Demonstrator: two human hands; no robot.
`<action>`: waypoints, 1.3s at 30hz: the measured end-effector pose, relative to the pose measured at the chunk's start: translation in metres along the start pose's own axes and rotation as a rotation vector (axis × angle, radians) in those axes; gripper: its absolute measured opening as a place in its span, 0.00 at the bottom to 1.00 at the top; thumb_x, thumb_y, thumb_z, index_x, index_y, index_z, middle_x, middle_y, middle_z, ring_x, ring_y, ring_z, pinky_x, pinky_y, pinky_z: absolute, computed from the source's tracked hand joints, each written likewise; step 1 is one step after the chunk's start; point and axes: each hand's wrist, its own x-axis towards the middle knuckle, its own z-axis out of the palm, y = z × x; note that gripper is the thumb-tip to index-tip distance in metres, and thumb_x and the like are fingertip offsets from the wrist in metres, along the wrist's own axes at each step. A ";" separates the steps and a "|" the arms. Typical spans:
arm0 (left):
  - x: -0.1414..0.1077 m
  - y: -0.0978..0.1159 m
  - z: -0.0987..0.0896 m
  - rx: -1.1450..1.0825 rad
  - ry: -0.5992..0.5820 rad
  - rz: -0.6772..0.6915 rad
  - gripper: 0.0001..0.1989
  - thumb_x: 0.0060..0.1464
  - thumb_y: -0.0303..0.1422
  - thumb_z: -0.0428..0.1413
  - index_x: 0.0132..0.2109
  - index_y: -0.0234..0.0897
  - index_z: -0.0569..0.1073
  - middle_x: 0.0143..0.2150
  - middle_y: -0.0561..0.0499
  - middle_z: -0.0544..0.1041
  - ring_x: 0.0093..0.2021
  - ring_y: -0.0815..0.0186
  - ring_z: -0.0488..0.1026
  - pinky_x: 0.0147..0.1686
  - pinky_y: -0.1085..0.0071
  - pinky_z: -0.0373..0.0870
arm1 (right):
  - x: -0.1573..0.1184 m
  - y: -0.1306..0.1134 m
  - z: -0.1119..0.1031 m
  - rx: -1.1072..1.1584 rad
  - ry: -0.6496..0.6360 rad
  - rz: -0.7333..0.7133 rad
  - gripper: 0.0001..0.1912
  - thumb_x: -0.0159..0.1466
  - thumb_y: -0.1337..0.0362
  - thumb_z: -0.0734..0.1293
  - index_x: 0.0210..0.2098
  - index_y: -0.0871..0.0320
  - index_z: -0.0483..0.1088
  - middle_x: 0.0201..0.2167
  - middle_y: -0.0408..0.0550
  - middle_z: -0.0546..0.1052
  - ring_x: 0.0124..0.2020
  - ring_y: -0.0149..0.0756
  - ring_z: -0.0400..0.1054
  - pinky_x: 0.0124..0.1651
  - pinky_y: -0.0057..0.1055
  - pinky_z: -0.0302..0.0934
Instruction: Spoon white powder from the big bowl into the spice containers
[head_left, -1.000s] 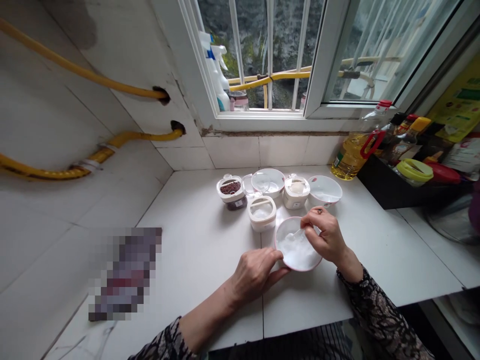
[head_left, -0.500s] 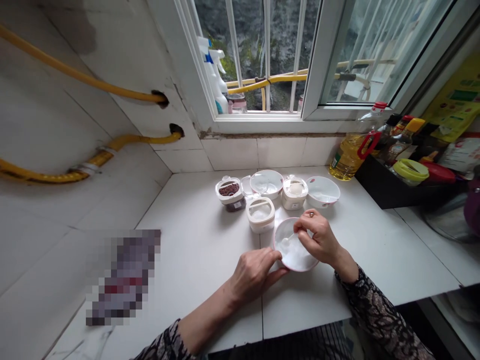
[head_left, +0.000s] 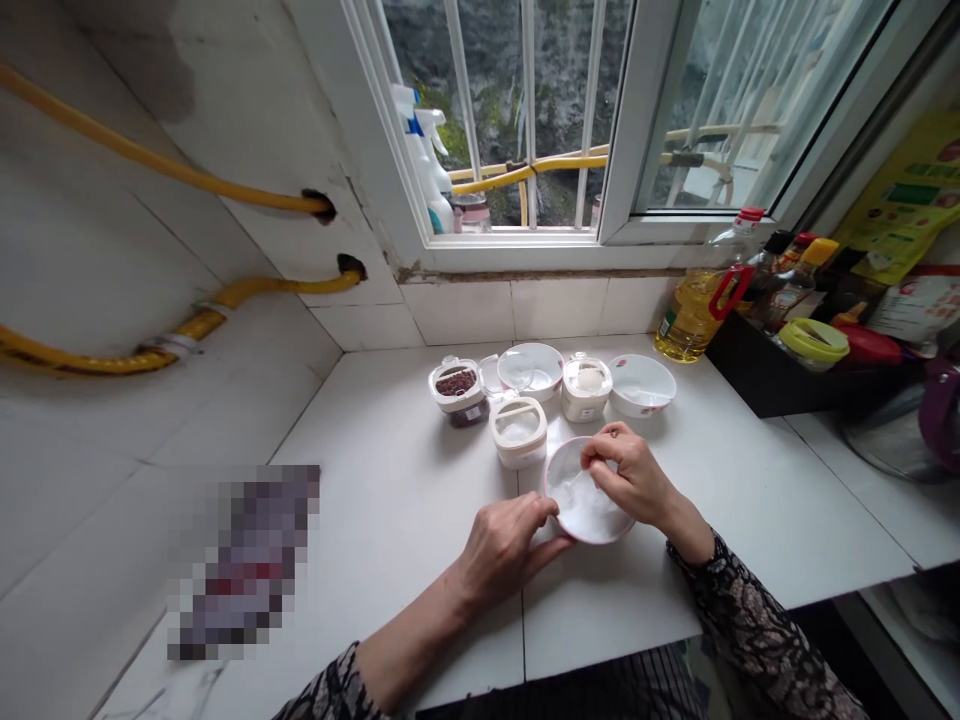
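A white bowl with a pink rim [head_left: 592, 520] stands on the counter, with white granular stuff inside. My left hand [head_left: 510, 540] grips its left side, thumb at the rim and fingers low against the wall. Over the bowl, my right hand [head_left: 630, 470] pinches a small white spoon [head_left: 583, 484], whose tip is down in the white grains. Just behind the bowl sits a lidded seasoning jar of white grains [head_left: 519, 432]. Farther back are a jar of dark reddish bits [head_left: 457, 388], a jar of pale powder [head_left: 586, 386] and two more white bowls, one [head_left: 643, 385] at the right.
An oil bottle [head_left: 694, 305] and a black box [head_left: 757, 375] of condiment bottles stand at the back right. A pot [head_left: 885, 430] is at the right edge. A pixelated patch [head_left: 251, 560] covers something at left. Yellow hoses [head_left: 262, 285] run along the left wall.
My right hand has shifted slightly with the spoon, whose tip now lies lower in the white grains. My left hand keeps its hold on the bowl. The view has tilted a little.
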 end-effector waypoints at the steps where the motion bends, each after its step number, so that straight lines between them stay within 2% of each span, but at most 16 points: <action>1: 0.000 0.000 0.000 0.003 0.000 0.000 0.11 0.66 0.40 0.50 0.39 0.37 0.65 0.23 0.57 0.68 0.20 0.72 0.67 0.21 0.77 0.60 | 0.000 0.000 0.001 0.023 -0.017 0.005 0.11 0.55 0.74 0.59 0.23 0.55 0.68 0.19 0.42 0.73 0.28 0.36 0.64 0.40 0.35 0.61; 3: 0.000 0.000 0.000 0.005 -0.002 0.001 0.11 0.66 0.40 0.50 0.39 0.36 0.65 0.23 0.57 0.68 0.20 0.72 0.67 0.21 0.77 0.61 | 0.000 -0.001 0.000 0.070 -0.015 0.047 0.11 0.55 0.74 0.58 0.22 0.55 0.68 0.18 0.41 0.73 0.28 0.36 0.65 0.40 0.34 0.61; 7: 0.000 0.000 0.000 0.005 0.006 0.004 0.11 0.66 0.40 0.50 0.39 0.37 0.65 0.23 0.58 0.67 0.20 0.72 0.67 0.21 0.77 0.60 | 0.002 -0.001 -0.005 0.135 0.077 0.208 0.10 0.54 0.71 0.58 0.20 0.55 0.67 0.17 0.42 0.72 0.29 0.37 0.66 0.38 0.32 0.60; 13: -0.001 -0.002 0.000 0.009 -0.025 -0.027 0.13 0.66 0.43 0.50 0.41 0.36 0.65 0.25 0.56 0.69 0.22 0.71 0.69 0.21 0.77 0.62 | 0.004 0.001 -0.007 0.306 0.123 0.410 0.08 0.52 0.67 0.59 0.20 0.56 0.68 0.14 0.40 0.69 0.20 0.31 0.62 0.28 0.28 0.57; 18: -0.002 -0.003 0.000 0.010 -0.037 -0.044 0.14 0.65 0.44 0.51 0.42 0.36 0.65 0.28 0.54 0.70 0.24 0.70 0.71 0.22 0.77 0.63 | 0.006 0.002 -0.006 0.431 0.174 0.507 0.08 0.50 0.65 0.59 0.20 0.57 0.68 0.12 0.40 0.68 0.18 0.30 0.61 0.25 0.27 0.55; 28: 0.000 -0.003 -0.001 0.017 -0.027 -0.029 0.14 0.65 0.44 0.50 0.42 0.37 0.65 0.27 0.55 0.69 0.23 0.71 0.70 0.21 0.77 0.61 | 0.010 0.007 -0.008 0.597 0.216 0.563 0.07 0.48 0.65 0.61 0.19 0.58 0.70 0.11 0.40 0.69 0.17 0.29 0.60 0.26 0.27 0.56; 34: -0.001 -0.003 0.000 0.042 -0.018 -0.014 0.14 0.66 0.44 0.48 0.42 0.36 0.65 0.27 0.55 0.69 0.23 0.71 0.69 0.21 0.77 0.61 | 0.012 0.014 -0.008 0.623 0.231 0.606 0.07 0.47 0.65 0.61 0.18 0.58 0.69 0.10 0.41 0.68 0.17 0.30 0.60 0.27 0.29 0.56; 37: -0.001 -0.003 0.000 0.058 -0.024 -0.010 0.14 0.67 0.43 0.48 0.42 0.36 0.65 0.27 0.55 0.69 0.22 0.71 0.69 0.20 0.77 0.60 | 0.009 0.015 -0.005 0.507 0.205 0.551 0.07 0.50 0.65 0.60 0.20 0.57 0.69 0.12 0.41 0.69 0.18 0.32 0.61 0.27 0.30 0.57; 39: 0.000 -0.003 0.000 0.065 -0.024 -0.008 0.14 0.67 0.44 0.48 0.41 0.36 0.65 0.27 0.55 0.68 0.22 0.71 0.69 0.20 0.76 0.60 | 0.007 0.014 -0.003 0.311 0.183 0.405 0.08 0.53 0.67 0.59 0.21 0.56 0.68 0.13 0.41 0.70 0.21 0.35 0.64 0.32 0.33 0.60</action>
